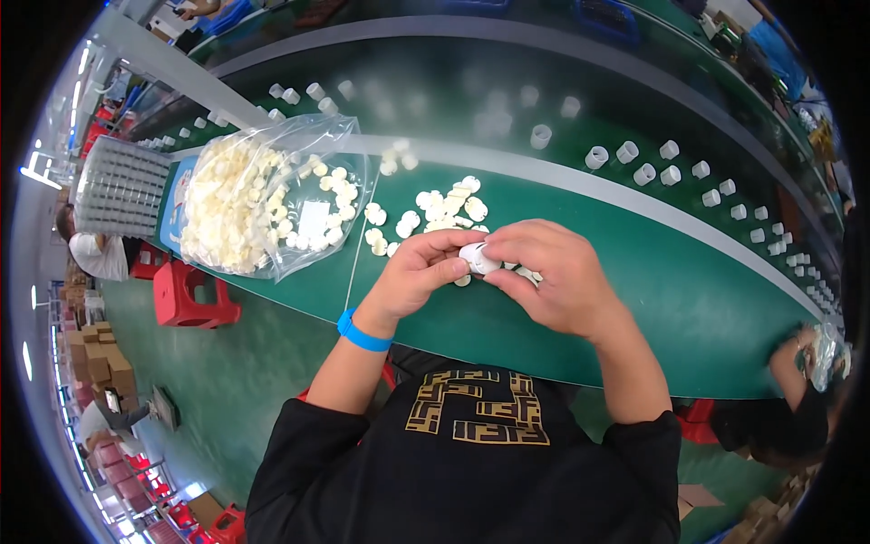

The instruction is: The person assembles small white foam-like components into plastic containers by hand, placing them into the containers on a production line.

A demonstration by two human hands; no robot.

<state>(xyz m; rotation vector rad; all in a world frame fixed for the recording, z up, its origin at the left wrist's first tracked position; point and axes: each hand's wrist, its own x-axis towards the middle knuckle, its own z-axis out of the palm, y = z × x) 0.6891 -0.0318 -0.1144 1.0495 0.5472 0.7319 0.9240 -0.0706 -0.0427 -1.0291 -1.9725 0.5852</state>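
Observation:
Between my two hands is a small white round plastic part (478,258), held over the green worktop. My left hand (426,269), with a blue band on its wrist, pinches it from the left between thumb and fingers. From the right, the thumb and fingertips of my right hand (548,272) close on the same part. A loose pile of small cream-white plastic pieces (444,207) lies just beyond my hands, and a few of them show beneath my fingers. Fingers hide much of the held part.
A clear plastic bag (236,208) full of similar pieces lies to the left, near a grey gridded rack (118,186). White cylindrical cups (596,157) stand along the dark green belt beyond the pale rail. A red stool (193,295) stands left; another person's arm (790,367) is at far right.

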